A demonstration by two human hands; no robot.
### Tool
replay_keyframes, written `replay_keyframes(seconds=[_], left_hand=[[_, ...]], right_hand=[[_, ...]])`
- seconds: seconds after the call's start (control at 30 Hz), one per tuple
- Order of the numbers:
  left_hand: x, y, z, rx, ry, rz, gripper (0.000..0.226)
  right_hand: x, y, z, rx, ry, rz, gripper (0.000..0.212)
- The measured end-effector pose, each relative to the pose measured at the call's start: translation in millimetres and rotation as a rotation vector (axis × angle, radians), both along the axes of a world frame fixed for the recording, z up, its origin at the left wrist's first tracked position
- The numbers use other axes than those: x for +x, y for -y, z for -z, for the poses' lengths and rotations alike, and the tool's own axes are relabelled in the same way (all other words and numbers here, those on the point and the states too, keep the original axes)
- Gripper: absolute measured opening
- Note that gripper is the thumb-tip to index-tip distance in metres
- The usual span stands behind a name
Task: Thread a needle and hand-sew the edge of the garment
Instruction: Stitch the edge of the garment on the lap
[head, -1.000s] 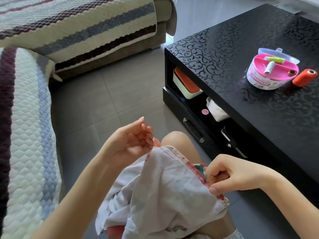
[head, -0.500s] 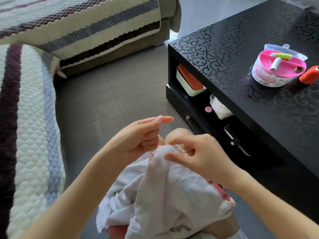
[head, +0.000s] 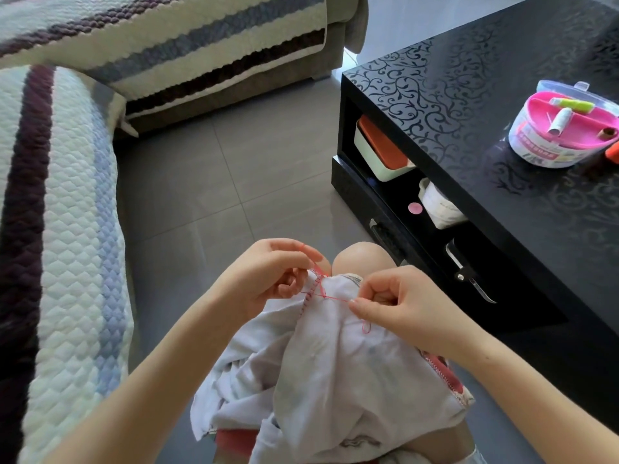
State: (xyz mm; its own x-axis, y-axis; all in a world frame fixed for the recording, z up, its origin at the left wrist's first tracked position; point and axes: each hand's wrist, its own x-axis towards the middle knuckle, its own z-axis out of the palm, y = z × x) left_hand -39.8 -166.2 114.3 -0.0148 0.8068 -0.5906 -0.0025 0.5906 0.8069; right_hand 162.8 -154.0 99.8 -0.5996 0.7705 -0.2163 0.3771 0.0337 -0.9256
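A pale white garment (head: pixel 335 373) with a red-stitched edge lies over my knee. My left hand (head: pixel 271 272) pinches that edge at its top, and red thread (head: pixel 330 297) runs over its fingers. My right hand (head: pixel 402 303) pinches the thread between thumb and forefinger just right of the seam, fingers curled. The thread stretches from the seam to those fingertips, and a small loop lies on the cloth below. I cannot make out the needle.
A black patterned coffee table (head: pixel 469 105) stands to the right, with a pink sewing kit box (head: pixel 562 135) and an orange spool (head: pixel 612 153) at the frame edge. Its shelf holds an orange-lidded container (head: pixel 382 152). A striped quilted sofa (head: pixel 60 195) is on the left, over grey floor tiles.
My right hand has moved right and down from the top of the edge, drawing the red thread out across the cloth. My left hand keeps its hold on the edge.
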Motion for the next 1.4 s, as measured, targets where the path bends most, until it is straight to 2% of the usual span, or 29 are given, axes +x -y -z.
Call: replay_keyframes(seconds=[0.1,0.3,0.43,0.6,0.67,0.73,0.8,0.87,0.93,1.07,1.2,1.3,1.4], left_hand=[[0.1,-1.0,2.9,-0.026,-0.006,0.035,0.038],[-4.9,-8.7,2.5,-0.08,-0.009,0.028,0.022],[-4.8,-12.7,1.4,-0.106,-0.125,0.082,0.019],[-0.7,-18.7,-4.3,-0.163,-0.24,0.296,0.039],[-1.6,-22.4,-7.9,-0.208,-0.26,0.345,0.029],[-2.8,-25.9,-12.0,-0.246,-0.273,0.382,0.008],[-5.6,-28.7,-11.3,-0.273,-0.291,0.419,0.02],[-5.3,-29.6,-12.9,-0.291,-0.295,0.421,0.022],[-2.8,-30.1,-13.6,-0.325,-0.268,0.405,0.016],[-2.0,-29.2,-9.6,-0.382,-0.093,0.323,0.044],[1.2,-23.0,-11.8,-0.367,0.092,0.177,0.03],[6.1,-17.4,-11.1,-0.325,0.147,0.063,0.034],[13.0,-11.8,-12.5,-0.3,0.194,-0.015,0.025]], right_hand=[[1.6,-0.9,-3.7,-0.021,0.042,-0.01,0.028],[9.7,-12.2,-3.4,0.015,0.076,0.069,0.034],[18.6,-23.9,-6.4,0.028,0.05,0.095,0.023],[21.3,-29.2,-8.3,0.045,0.073,0.075,0.021],[21.2,-29.5,-7.6,0.042,0.073,0.075,0.021],[22.4,-31.1,-6.0,0.044,0.066,0.077,0.021],[24.3,-33.7,-4.6,0.05,0.065,0.075,0.021],[27.1,-35.6,-4.7,0.029,0.054,0.058,0.022],[29.9,-36.5,-5.2,-0.003,0.05,0.014,0.023],[37.3,-38.4,-1.1,0.022,0.108,-0.037,0.031],[45.0,-41.0,5.8,0.033,0.241,-0.121,0.025],[48.3,-42.0,8.3,0.096,0.336,-0.161,0.025],[51.6,-42.0,4.1,0.2,0.384,-0.164,0.027]])
